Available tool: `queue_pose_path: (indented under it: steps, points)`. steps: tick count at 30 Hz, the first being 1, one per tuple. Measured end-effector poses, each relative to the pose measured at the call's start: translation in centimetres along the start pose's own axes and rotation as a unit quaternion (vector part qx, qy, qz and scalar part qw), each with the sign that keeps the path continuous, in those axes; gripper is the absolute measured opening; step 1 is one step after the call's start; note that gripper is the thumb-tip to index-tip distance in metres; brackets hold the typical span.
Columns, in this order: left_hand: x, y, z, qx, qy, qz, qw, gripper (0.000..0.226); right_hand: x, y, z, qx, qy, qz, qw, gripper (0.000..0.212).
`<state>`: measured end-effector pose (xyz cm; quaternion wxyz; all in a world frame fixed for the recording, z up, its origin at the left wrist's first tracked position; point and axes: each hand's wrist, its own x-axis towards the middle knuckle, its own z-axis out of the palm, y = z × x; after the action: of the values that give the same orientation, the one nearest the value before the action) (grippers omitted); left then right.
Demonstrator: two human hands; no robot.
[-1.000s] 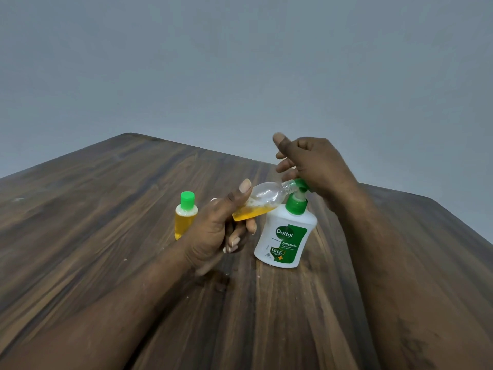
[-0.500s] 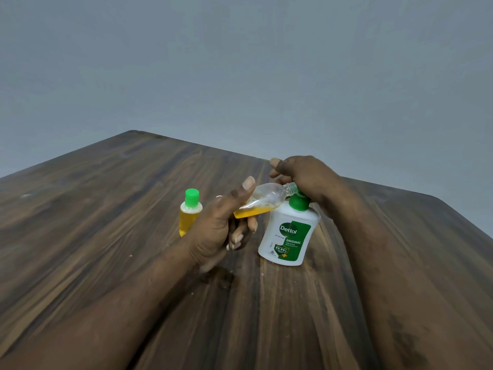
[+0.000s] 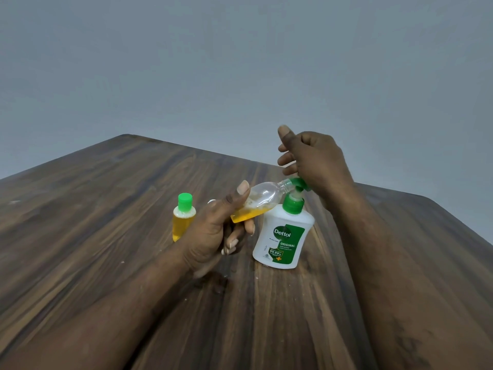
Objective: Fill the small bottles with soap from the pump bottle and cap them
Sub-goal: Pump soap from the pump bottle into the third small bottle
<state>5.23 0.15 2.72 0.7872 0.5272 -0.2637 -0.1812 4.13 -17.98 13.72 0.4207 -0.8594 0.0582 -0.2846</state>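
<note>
The left hand (image 3: 213,236) pinches the small bottle (image 3: 262,200), tilted, its mouth at the spout (image 3: 294,181) of the pump bottle (image 3: 282,236). The right hand (image 3: 314,161), grip loose and empty, rests on the pump top.

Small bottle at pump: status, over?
Left grip holds tilted small bottle, part full, mouth at pump bottle spout. Right grip atop it, fingers loose. Capped bottle stands aside.

Bare room: wooden table (image 3: 106,236), plain grey wall (image 3: 240,62).

Pump head (image 3: 296,181) rear hidden under right hand (image 3: 317,161); label (image 3: 285,244) small print unreadable (too small)
</note>
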Motion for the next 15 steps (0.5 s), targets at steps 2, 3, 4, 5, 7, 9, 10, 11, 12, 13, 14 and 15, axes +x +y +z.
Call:
queue_pose_path:
  steps: [2,3,4,5,7,9,10,11,12,13,14,15]
  points:
    - [0.0,0.0,0.0,-0.001,0.0,-0.002,1.0,0.068,0.1,0.4,0.3,-0.011,-0.022,0.014,1.0,0.049]
    - [0.0,-0.1,0.0,0.0,-0.002,-0.004,1.0,0.068,0.2,0.7,0.4,-0.012,-0.047,0.029,0.998,0.048]
    - [0.1,-0.1,0.0,0.002,-0.004,-0.005,1.0,0.069,0.2,1.0,0.5,-0.015,-0.075,0.045,0.996,0.046]
    - [0.1,-0.1,0.0,0.004,-0.004,-0.006,1.0,0.07,0.2,1.2,0.5,-0.021,-0.1,0.056,0.993,0.043]
    - [0.2,-0.1,0.0,0.004,0.003,-0.009,1.0,0.071,0.2,1.5,0.6,-0.048,-0.131,0.06,0.988,0.04]
    - [0.2,-0.1,-0.2,0.005,0.011,-0.014,1.0,0.071,0.1,1.4,0.8,-0.078,-0.152,0.05,0.984,0.039]
    - [0.2,-0.1,-0.3,0.004,0.011,-0.016,1.0,0.071,0.0,1.4,0.8,-0.082,-0.155,0.049,0.983,0.039]
    - [0.3,-0.2,-0.4,0.005,0.008,-0.015,1.0,0.072,0.0,1.4,0.9,-0.081,-0.151,0.052,0.984,0.038]
    - [0.2,-0.2,-0.5,0.006,0.006,-0.014,1.0,0.074,0.0,1.4,0.9,-0.079,-0.146,0.057,0.984,0.038]
    - [0.2,-0.2,-0.4,0.005,0.007,-0.011,1.0,0.076,0.1,1.5,0.9,-0.077,-0.142,0.062,0.985,0.038]
    - [0.1,-0.1,-0.4,0.004,0.011,-0.008,1.0,0.079,0.1,1.6,1.0,-0.074,-0.139,0.065,0.985,0.038]
    - [0.1,-0.1,-0.4,0.003,0.013,-0.006,1.0,0.079,0.2,1.6,1.0,-0.068,-0.133,0.065,0.987,0.039]
